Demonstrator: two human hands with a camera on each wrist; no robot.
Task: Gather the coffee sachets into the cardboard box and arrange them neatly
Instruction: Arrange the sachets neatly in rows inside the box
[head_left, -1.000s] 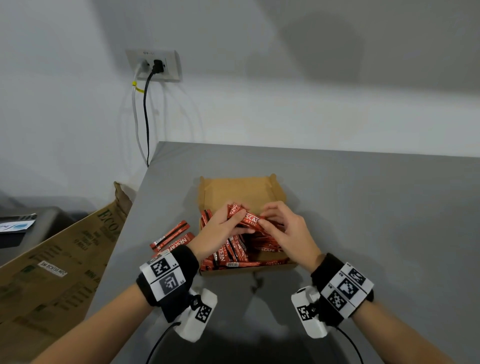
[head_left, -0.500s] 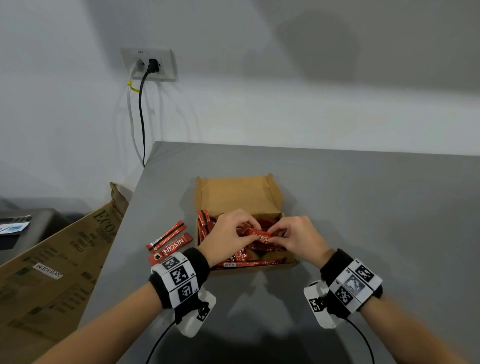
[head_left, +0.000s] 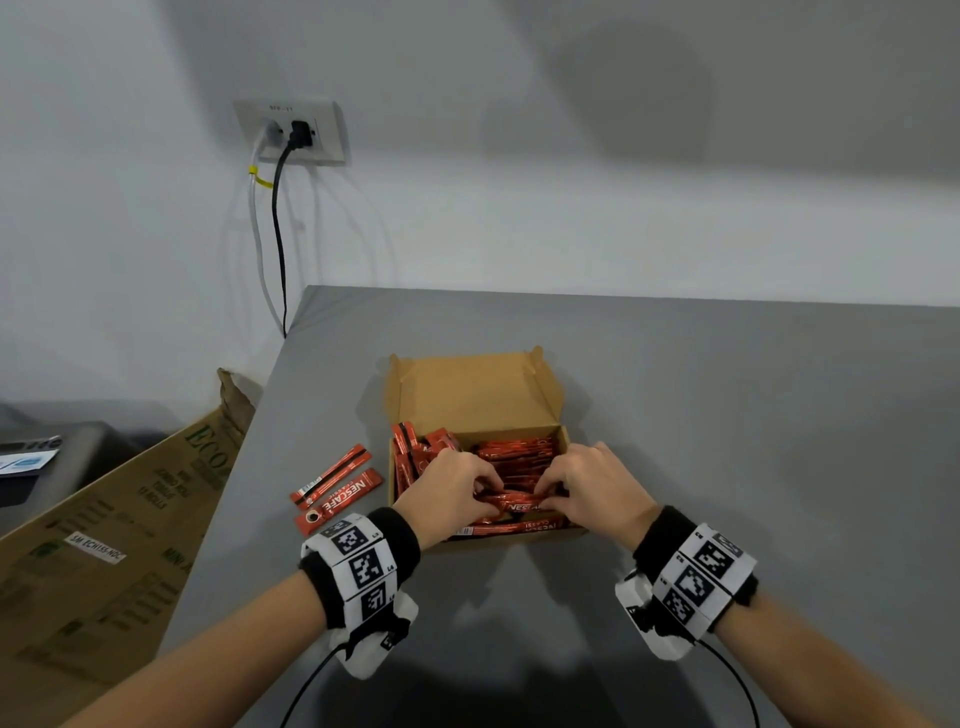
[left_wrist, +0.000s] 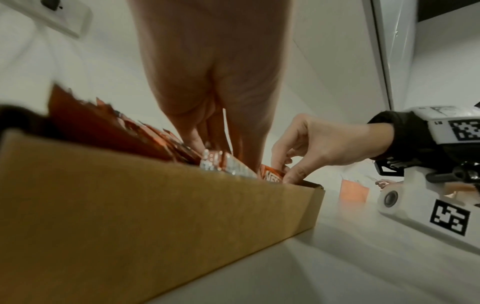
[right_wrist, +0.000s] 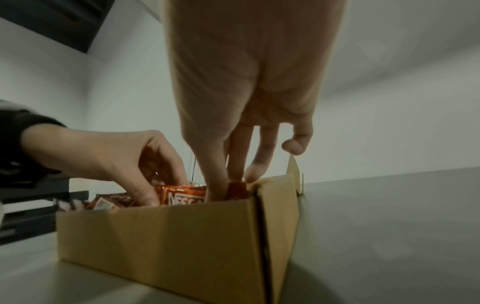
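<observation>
An open cardboard box (head_left: 470, 395) sits on the grey table, packed with several red coffee sachets (head_left: 514, 454). Both hands are inside its near side. My left hand (head_left: 457, 491) pinches the left end of one red sachet (head_left: 514, 503) lying crosswise, and my right hand (head_left: 587, 486) pinches its right end. The right wrist view shows that sachet (right_wrist: 183, 197) low behind the box's front wall (right_wrist: 161, 232), between the two hands. In the left wrist view my fingers (left_wrist: 197, 142) reach down among the sachets. Two more sachets (head_left: 337, 486) lie on the table left of the box.
A large flattened brown carton (head_left: 104, 530) leans against the table's left edge. A wall socket (head_left: 291, 132) with a black and a white cable hangs above the table's back left corner. Grey table surface (head_left: 753, 441) extends right of the box.
Both hands have lowered the crosswise sachet from above the box down toward its near side. The head view has shifted slightly.
</observation>
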